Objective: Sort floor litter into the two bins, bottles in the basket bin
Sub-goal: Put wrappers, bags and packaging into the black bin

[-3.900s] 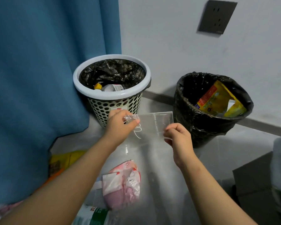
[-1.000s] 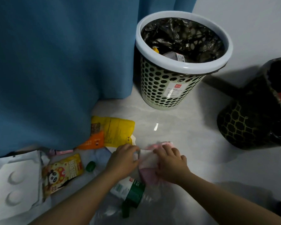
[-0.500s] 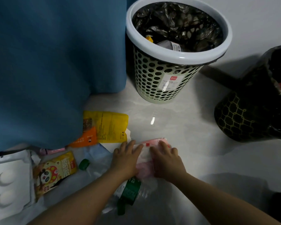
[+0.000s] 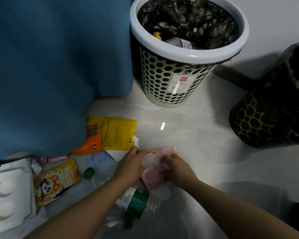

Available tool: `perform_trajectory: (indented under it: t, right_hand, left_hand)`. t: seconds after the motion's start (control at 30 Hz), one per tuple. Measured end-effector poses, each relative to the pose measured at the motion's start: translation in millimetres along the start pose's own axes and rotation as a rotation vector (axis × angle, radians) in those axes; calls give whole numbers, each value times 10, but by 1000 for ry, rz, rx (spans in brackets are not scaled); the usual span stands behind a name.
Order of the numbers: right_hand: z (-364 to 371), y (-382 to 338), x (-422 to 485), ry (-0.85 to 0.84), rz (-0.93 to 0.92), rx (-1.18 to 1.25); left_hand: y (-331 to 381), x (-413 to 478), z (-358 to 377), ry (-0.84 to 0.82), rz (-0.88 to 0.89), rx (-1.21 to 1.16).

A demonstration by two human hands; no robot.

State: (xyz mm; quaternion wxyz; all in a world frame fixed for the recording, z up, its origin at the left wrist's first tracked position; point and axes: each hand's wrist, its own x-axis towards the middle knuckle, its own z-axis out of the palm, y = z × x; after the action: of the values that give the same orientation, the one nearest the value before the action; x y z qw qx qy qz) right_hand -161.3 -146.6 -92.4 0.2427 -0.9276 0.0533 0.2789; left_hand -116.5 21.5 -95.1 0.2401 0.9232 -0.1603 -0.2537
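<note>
A pink and white wrapper (image 4: 154, 177) is lying on the pale floor (image 4: 197, 135), well in front of the basket bin (image 4: 173, 83) on the person's side. It is grasped from both sides. Its left edge is pinched by the curled fingers of the left hand (image 4: 130, 165), and its right part is gripped under the bent fingers of the right hand (image 4: 177, 169). The wrapper's near end rests over a clear bottle with a green label (image 4: 136, 200), which lies on the floor still farther from the basket bin.

Inside the basket bin, on its black liner, a bottle (image 4: 179, 43) and a yellow cap (image 4: 157, 35) can be seen. A black-bagged bin (image 4: 259, 121) stands to the right of the basket bin, apart from it. A blue curtain (image 4: 50, 66) hangs just to the basket bin's left.

In front of the basket bin and to its left, a yellow pouch (image 4: 114, 133) lies partly tucked under the curtain's hem. Farther out along that same side, a green cap (image 4: 89, 173), a panda-printed packet (image 4: 57, 180) and a white moulded tray (image 4: 7, 192) are spread over the floor. Whether the green cap is fitted to the clear bottle cannot be told.
</note>
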Motion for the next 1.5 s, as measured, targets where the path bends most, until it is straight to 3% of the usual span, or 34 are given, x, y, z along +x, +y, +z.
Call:
perform_trajectory:
  t: [0.17,0.3,0.43,0.53,0.6,0.7,0.8,0.87,0.93,1.17,1.37,1.5]
  right_hand:
    - [-45,-21,25,132,35,81]
    - [-78,-26,34,229,94,120]
    - [-198,-41,27,246,151,159]
    - [-333,-82,-24,241,98,357]
    - [-438,-126,-79,252,84,598]
    - [-570,-169,-168,224,86,867]
    - [-628,-152,-254,220,79,968]
    - [-639,-127,-302,232,75,962]
    - [-645,-111,-340,263,62,915]
    - [-713,-62,-420,396,28,758]
    - [-971,-82,-572,556,-21,1010]
    - [-1274,-86,-714,516,9,1243]
  left_hand:
    - [-71,-91,-99,132,-2,-118]
    - [-191,-172,-178,226,-73,-46]
    - [-170,-196,-181,224,-76,-26]
    - [-65,-165,-162,200,-51,-92]
    - [14,-100,-166,182,-108,-242]
    - [183,12,-242,122,-271,-651]
    - [416,36,-409,7,-375,-1211]
    - [535,44,-500,-97,-321,-1405]
    - [643,58,-550,-139,-228,-1360]
    - [879,91,-608,29,-198,-1108]
    - [1184,71,-829,108,-92,-1130]
    - [1491,58,-1046,89,-2,-1121]
